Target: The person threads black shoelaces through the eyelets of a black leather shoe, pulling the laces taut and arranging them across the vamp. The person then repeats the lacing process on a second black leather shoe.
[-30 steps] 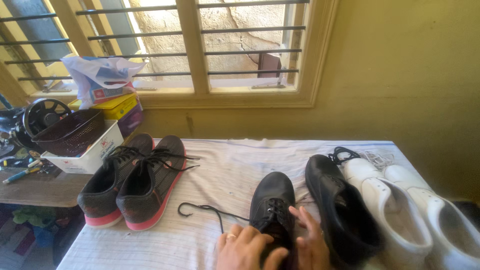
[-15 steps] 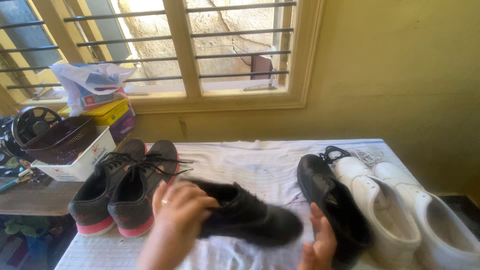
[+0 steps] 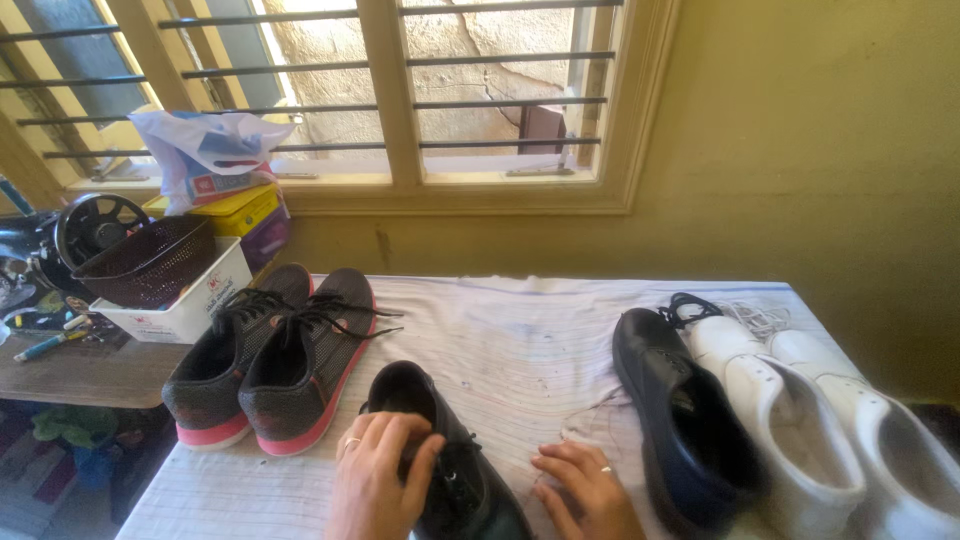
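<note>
The left hand (image 3: 385, 480) grips the black shoe (image 3: 450, 460), seemingly at its opening; its toe points toward the person, and the right hand (image 3: 585, 490) lies spread flat just beside.

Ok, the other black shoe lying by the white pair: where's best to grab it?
Take the black shoe at its heel collar, from the near side and above. The opening faces up and the heel points toward the person, so fingers can hook inside. White shoes crowd its right flank; its left flank is free over the cloth.
</note>
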